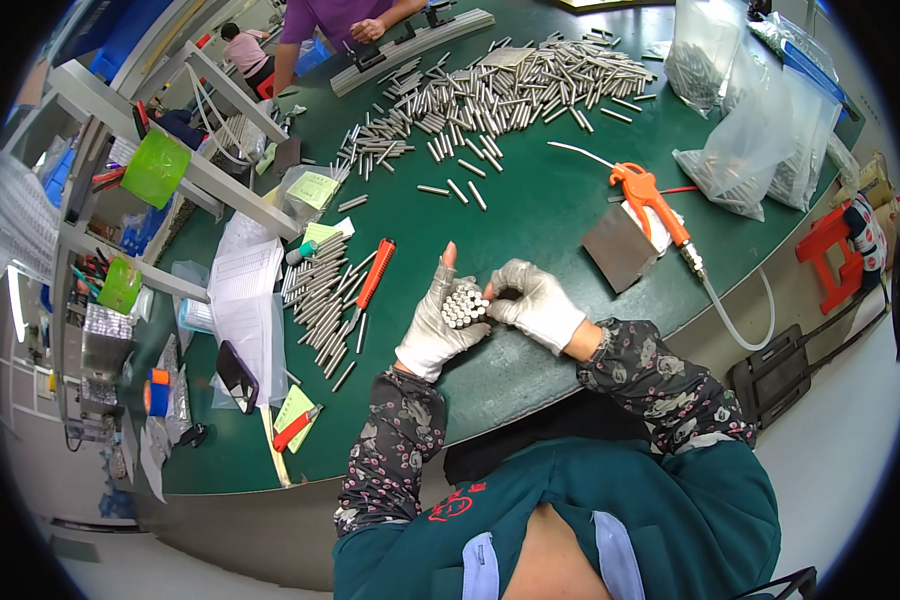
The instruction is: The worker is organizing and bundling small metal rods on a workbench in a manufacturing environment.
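Observation:
A tight bundle of short metal pins (463, 308) sits in my left hand (430, 328), the round ends facing up. That hand wears a white glove, with the fingers curled round the bundle and the thumb sticking up. My right hand (542, 308), also in a white glove with bare fingertips, pinches at the right edge of the bundle. Whether one single pin is between those fingertips is hidden. Left of my hands lies a batch of loose pins (320, 305), with an orange utility knife (375, 275) beside it. A large heap of pins (500, 90) spreads over the far side.
On the green table (530, 215), an orange air blow gun (655, 200) rests by a grey metal block (620, 248). Plastic bags of pins (735, 165) stand far right. Papers (242, 290), a phone (236, 375) and a red cutter (295, 428) lie left. A person in purple (330, 25) sits across.

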{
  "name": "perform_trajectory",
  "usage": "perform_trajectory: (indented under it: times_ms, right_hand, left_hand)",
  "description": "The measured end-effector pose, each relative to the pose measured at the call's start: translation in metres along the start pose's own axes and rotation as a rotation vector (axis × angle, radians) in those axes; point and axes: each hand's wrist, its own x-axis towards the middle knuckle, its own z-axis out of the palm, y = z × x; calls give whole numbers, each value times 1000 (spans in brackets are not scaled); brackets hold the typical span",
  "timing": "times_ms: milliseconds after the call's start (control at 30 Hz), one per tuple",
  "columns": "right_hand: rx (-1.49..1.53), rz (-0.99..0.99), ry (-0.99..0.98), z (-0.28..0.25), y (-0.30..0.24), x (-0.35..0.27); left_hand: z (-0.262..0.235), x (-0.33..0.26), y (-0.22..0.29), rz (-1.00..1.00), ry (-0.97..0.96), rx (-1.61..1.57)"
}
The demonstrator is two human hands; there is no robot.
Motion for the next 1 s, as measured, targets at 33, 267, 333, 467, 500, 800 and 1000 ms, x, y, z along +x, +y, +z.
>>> perform_trajectory:
  times_ms: [33,267,333,467,500,800,1000]
  right_hand:
    - [-52,7,7,-2,0,1]
    - [-23,159,26,-3,-14,-4]
    - [-134,8,52,-9,-15,-3]
    - [-306,-80,61,-20,-19,-5]
    - [-330,-59,64,-22,-18,-5]
    - [-322,-26,-21,-18,-25,-4]
    - [-224,23,-15,-24,-26,-3]
  left_hand:
    - [0,0,1,12,-5,43]
    - [10,3,-1,57,39,193]
    - [18,7,-4,199,125,236]
    - [27,17,-9,138,11,102]
    - [28,18,-9,141,14,96]
    - [29,14,-3,74,87,40]
    - [31,14,-9,-87,122,-187]
